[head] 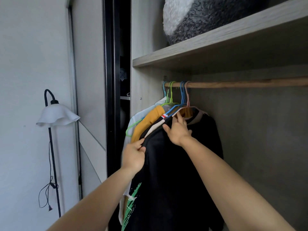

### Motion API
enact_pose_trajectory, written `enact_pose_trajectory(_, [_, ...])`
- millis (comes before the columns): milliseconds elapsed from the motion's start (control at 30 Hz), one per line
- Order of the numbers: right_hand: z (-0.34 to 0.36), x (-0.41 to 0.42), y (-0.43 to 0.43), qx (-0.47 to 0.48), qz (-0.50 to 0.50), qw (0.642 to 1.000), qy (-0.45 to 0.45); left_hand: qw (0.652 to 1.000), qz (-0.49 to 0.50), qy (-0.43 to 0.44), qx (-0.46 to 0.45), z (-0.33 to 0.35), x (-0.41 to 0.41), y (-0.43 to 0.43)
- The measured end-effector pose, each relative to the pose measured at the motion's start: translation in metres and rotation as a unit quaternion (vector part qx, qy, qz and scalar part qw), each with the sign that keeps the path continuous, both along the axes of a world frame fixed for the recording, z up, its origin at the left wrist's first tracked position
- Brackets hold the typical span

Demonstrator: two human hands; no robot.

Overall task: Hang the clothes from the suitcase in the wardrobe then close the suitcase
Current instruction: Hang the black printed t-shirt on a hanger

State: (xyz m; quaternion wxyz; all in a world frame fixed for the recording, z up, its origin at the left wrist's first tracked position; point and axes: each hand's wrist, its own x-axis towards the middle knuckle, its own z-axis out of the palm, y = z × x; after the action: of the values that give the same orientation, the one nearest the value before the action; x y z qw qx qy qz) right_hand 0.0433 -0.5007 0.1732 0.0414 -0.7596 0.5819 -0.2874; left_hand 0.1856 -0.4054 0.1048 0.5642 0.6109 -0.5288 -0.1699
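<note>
A black T-shirt (175, 172) with a green and white print hangs on a pink hanger (188, 97) from the wooden rail (241, 84) of the open wardrobe. My left hand (134, 155) pinches the shirt's left shoulder edge. My right hand (178, 130) rests on the shirt near the collar, fingers spread toward the hanger. Left of it hang a yellow garment (148, 124) and a white one (131, 124) on blue and green hangers. The suitcase is out of view.
A shelf (216, 42) above the rail holds a grey and white fluffy blanket (200, 17). The rail is bare to the right. A dark sliding-door frame (111, 97) stands left of the wardrobe, and a floor lamp (56, 114) with a white shade by the wall.
</note>
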Motion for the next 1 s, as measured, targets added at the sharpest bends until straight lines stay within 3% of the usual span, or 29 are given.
enact_pose_trajectory(233, [-0.070,0.018,0.067,0.021,0.053,0.998,-0.024,0.999,0.001,-0.042,0.023,-0.024,0.027,0.060])
enact_pose_trajectory(533, [-0.184,0.089,0.218,0.131,0.122,0.984,-0.007,0.986,0.038,-0.081,0.138,-0.116,0.097,0.222])
enact_pose_trajectory(700, [-0.252,0.143,0.304,0.196,0.160,0.967,0.019,0.960,0.048,-0.157,0.229,-0.182,0.152,0.320])
enact_pose_trajectory(1000, [-0.390,0.235,0.456,0.330,0.213,0.918,0.052,0.929,0.092,-0.116,0.338,-0.295,0.245,0.496])
